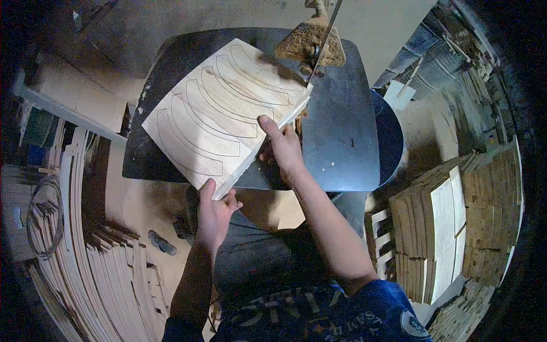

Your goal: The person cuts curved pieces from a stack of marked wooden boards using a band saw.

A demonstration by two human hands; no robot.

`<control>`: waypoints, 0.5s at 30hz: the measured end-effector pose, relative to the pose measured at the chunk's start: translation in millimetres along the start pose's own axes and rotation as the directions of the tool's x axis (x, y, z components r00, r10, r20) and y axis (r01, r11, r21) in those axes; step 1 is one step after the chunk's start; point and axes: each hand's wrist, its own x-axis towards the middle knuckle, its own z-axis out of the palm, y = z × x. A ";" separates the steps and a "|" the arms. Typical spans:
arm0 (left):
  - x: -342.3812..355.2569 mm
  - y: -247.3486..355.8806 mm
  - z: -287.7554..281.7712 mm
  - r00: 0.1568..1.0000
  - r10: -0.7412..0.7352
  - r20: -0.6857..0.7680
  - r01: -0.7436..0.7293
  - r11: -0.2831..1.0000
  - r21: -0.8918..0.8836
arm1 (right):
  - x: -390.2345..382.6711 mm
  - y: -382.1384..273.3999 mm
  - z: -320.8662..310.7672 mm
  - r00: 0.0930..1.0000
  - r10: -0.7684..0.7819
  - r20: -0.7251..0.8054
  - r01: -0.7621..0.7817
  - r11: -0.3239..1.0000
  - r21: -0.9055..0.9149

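The wooden board [222,114] was between our two grips, resting over the dark bench [342,131], tilted so that its near corner pointed back toward us. Our left grip [215,206] was closed on that corner, thumb on top and fingers curled beneath. Our right grip [279,142] pinched the right-hand edge, farther forward, with its thumb laid flat on the upper face and its fingers down along the side.

Beyond the right grip, the board's far right corner met the thin saw blade [328,34], just below a dust-caked guide block [296,45]. The corner was small and partly shaded there, so we could not tell whether the teeth had bitten in.

As far as we could judge, the marking was done: a row of curved outlines [196,134] ran across the face, ahead and to the left of the right grip. The cutting looked barely begun at most, since every arc we could see lay within one whole piece, and all of them were left to be separated.
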 end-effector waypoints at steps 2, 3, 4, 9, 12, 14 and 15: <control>0.3 -0.5 0.4 1.000 -0.007 0.004 0.007 1.000 -0.001 | 1.2 0.2 0.2 1.000 0.010 -0.006 -0.010 1.000 -0.022; 0.5 -0.7 0.7 1.000 0.012 0.011 -0.012 1.000 0.004 | 1.7 0.3 -0.1 1.000 0.012 -0.009 -0.013 0.999 -0.033; 0.8 -0.7 0.8 1.000 -0.004 -0.003 0.004 1.000 0.002 | 2.2 0.1 -0.4 1.000 0.015 -0.013 -0.016 0.999 -0.044; 1.5 -0.9 3.3 1.000 0.001 -0.007 -0.001 1.000 0.019 | 0.2 -3.6 -2.3 0.999 0.027 0.026 -0.026 0.999 -0.032; 1.2 -2.3 7.0 0.998 0.030 -0.047 -0.031 0.999 -0.011 | -1.6 -7.7 -1.8 1.000 0.009 0.016 -0.008 0.999 -0.054; 0.7 -1.1 9.3 0.999 0.011 -0.041 -0.011 1.000 -0.012 | -4.0 -10.1 -1.8 1.000 0.008 0.015 -0.007 0.999 -0.053; 0.3 -0.3 10.5 0.999 0.005 -0.044 -0.005 1.000 -0.010 | -4.5 -11.3 -2.1 1.000 -0.001 0.029 0.003 0.999 -0.041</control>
